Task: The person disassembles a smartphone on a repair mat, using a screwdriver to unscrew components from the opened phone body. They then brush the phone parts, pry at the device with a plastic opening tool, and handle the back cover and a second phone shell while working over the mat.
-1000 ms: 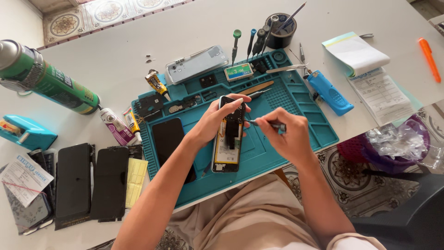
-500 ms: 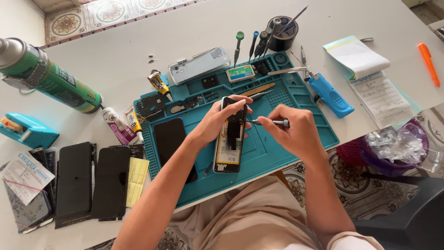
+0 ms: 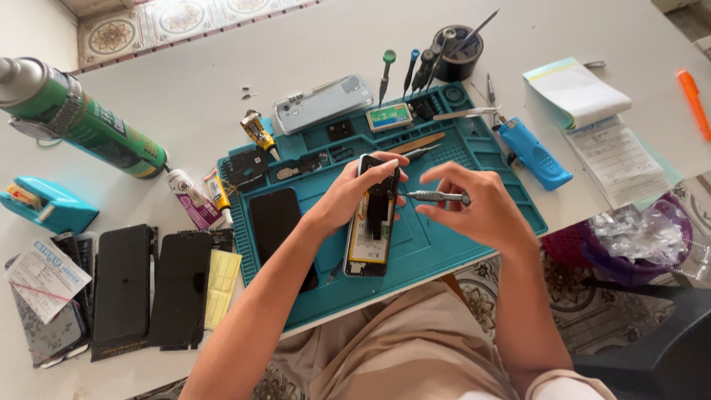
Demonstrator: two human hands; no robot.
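An opened phone [image 3: 370,235] with its back off lies on the teal repair mat [image 3: 452,244]. My left hand [image 3: 354,194] presses on its upper end and holds it steady. In my right hand [image 3: 478,211] is a small silver-handled screwdriver [image 3: 435,196], held level with its tip pointing left at the top of the phone. A black phone screen [image 3: 275,222] lies on the mat just left of my left forearm.
Screwdrivers [image 3: 412,70], a black cup [image 3: 459,52], a blue tool [image 3: 535,153], tweezers [image 3: 465,113] and a grey phone back [image 3: 322,102] line the mat's far side. Left are a green spray can [image 3: 89,122], glue tubes [image 3: 191,198], and dark screens [image 3: 152,285]. A notepad [image 3: 578,92] lies right.
My right hand has turned the screwdriver to lie level and brought its tip closer to the phone's top. My left hand stays on the phone.
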